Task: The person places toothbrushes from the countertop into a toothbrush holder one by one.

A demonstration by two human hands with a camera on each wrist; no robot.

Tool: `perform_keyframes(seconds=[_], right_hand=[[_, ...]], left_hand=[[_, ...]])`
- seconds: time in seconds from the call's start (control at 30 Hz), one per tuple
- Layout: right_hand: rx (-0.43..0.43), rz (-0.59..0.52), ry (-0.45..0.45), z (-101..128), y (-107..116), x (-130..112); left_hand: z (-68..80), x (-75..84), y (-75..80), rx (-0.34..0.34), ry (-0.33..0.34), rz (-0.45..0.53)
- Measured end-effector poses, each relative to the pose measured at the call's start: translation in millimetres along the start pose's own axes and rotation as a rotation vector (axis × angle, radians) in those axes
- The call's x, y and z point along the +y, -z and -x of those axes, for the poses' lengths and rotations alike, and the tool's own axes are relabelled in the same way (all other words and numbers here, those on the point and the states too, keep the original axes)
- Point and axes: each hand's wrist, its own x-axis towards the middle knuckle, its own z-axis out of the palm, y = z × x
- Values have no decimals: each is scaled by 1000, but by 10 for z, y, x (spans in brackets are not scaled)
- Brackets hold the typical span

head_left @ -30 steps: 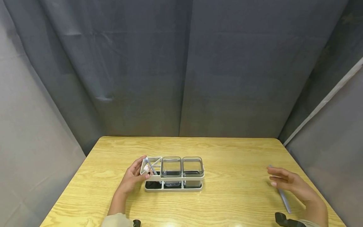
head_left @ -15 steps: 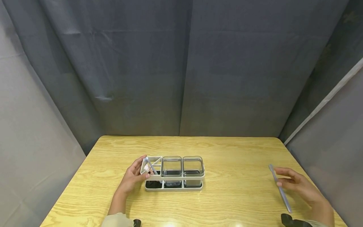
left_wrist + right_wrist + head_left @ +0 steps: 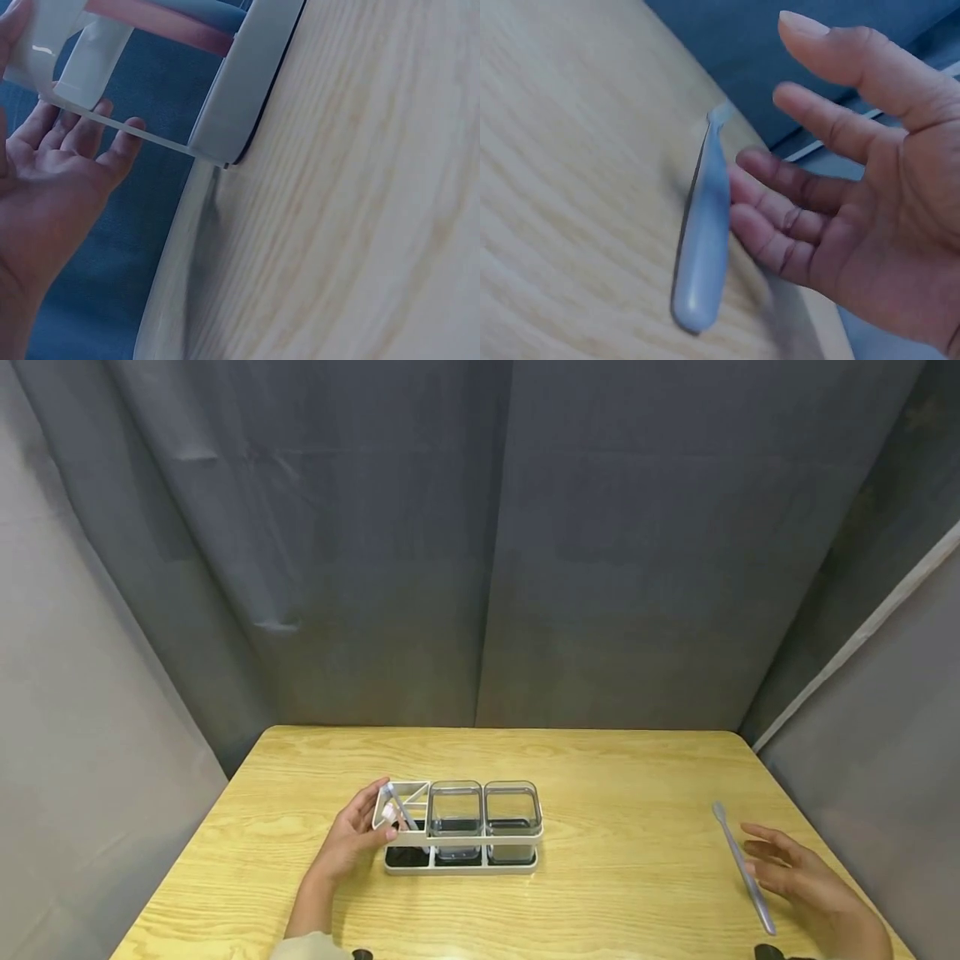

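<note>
A white toothbrush holder (image 3: 495, 841) stands on the table left of the middle, with two clear cups in its right compartments, a left cup (image 3: 455, 852) and a right cup (image 3: 512, 853). Its left compartment holds a blue toothbrush (image 3: 402, 806) and a pink one (image 3: 169, 26), both leaning. My left hand (image 3: 351, 842) grips the holder's left end, thumb in front and fingers behind. On the table at the right lies a lavender toothbrush (image 3: 750, 883), bristle end pointing away. My right hand (image 3: 808, 878) is just right of its handle, fingers loosely bent, fingertips close to it in the right wrist view.
The wooden table (image 3: 615, 827) has a rounded back edge. Dark grey curtains (image 3: 375, 568) hang behind it, and paler cloth (image 3: 82, 693) hangs at the sides.
My right hand has moved right, off the lavender toothbrush, which now shows in full. My left hand and the holder have stayed put; the head view has tilted slightly.
</note>
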Motion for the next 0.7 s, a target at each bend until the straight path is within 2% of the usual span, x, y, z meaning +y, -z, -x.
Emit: perform_keyframes(seconds=[0.1, 0.23, 0.47, 0.7], right_hand=[[32, -35, -23, -23, 7, 68], [55, -48, 11, -78, 32, 113], [33, -123, 51, -146, 88, 202], [50, -113, 44, -168, 86, 236]], left_hand=[[4, 12, -8, 8, -4, -3], [-2, 34, -21, 19, -15, -9], [-4, 34, -39, 5, -12, 1], [12, 14, -27, -1, -15, -11]])
